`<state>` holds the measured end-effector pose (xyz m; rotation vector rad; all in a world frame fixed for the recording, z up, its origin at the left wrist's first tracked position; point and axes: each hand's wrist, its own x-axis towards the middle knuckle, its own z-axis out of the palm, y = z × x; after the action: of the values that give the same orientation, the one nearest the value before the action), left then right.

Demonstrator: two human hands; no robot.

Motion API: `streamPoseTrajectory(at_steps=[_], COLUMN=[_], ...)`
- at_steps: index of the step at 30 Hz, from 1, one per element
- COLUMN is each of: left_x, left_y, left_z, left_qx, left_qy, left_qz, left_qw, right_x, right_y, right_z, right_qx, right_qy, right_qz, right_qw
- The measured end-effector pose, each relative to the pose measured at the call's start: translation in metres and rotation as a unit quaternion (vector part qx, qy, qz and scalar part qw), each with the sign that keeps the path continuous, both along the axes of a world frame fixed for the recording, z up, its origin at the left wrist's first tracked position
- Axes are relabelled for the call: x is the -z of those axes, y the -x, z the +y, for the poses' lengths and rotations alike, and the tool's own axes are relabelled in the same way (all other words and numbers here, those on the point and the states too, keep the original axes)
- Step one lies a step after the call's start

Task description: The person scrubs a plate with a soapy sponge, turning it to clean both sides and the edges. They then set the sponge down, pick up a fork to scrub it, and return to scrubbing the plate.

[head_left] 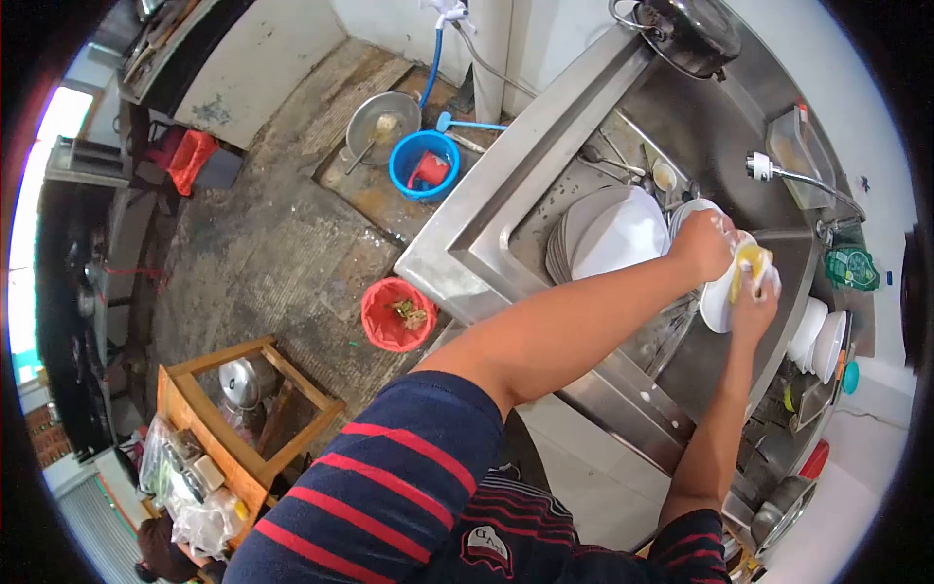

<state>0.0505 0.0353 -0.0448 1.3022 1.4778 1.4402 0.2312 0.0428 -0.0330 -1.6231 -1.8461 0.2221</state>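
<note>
White and smooth, a round plate [717, 307] tilts over the stainless-steel sink [700, 127], the left hand [705, 248] closed on its rim. Curled fingers of the right hand [755, 300] grip a soft yellow sponge [750, 265], frothy with suds, against its face. Just left, broad flat plates [620, 234] lean in a stack; to the right sit deep white bowls [827, 346]. Farther left, a round blue plastic basin [397, 164] rests on rough, stained flooring [263, 263].
</note>
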Motion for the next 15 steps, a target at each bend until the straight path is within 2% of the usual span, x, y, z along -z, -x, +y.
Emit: streamPoseTrajectory(at_steps=[1,2,3,4,5,7,10,11,13,14,15], left_x=[0.011,0.016,-0.024,-0.027,-0.028,-0.032,-0.027,-0.029,-0.041,-0.044,-0.04], left_y=[-0.002,-0.005,0.021,0.027,0.031,0.034,0.033,0.036,0.044,0.043,0.036], left_z=[0.007,0.011,-0.01,-0.012,-0.009,-0.01,-0.006,-0.004,-0.009,-0.01,-0.012], left_qx=[-0.003,-0.006,0.013,0.019,-0.008,-0.052,-0.07,-0.06,-0.031,-0.009,-0.009], left_qy=[-0.012,-0.022,0.055,0.056,0.059,0.068,0.054,0.071,0.07,0.068,0.059], left_qz=[0.016,0.033,-0.028,-0.025,-0.033,-0.065,-0.056,-0.058,-0.044,-0.031,-0.015], left_qw=[1.0,0.999,0.998,0.998,0.998,0.994,0.995,0.994,0.996,0.997,0.998], right_x=[-0.003,-0.008,-0.016,-0.024,-0.035,-0.052,-0.044,-0.038,-0.022,-0.019,-0.016], right_y=[0.013,0.025,0.037,0.045,0.052,0.056,0.026,0.013,-0.012,-0.016,-0.02], right_z=[-0.005,-0.014,-0.024,-0.033,-0.04,-0.049,-0.038,-0.033,-0.021,-0.016,-0.009], right_qx=[-0.048,-0.044,-0.129,-0.213,-0.208,-0.313,-0.341,-0.334,-0.187,-0.179,-0.093], right_qy=[0.003,0.003,0.0,-0.004,-0.004,0.037,0.056,0.055,0.044,0.044,0.005], right_qz=[0.047,0.049,0.049,0.048,0.051,0.068,0.076,0.076,0.092,0.093,0.034], right_qw=[0.998,0.998,0.99,0.976,0.977,0.946,0.935,0.938,0.977,0.978,0.995])
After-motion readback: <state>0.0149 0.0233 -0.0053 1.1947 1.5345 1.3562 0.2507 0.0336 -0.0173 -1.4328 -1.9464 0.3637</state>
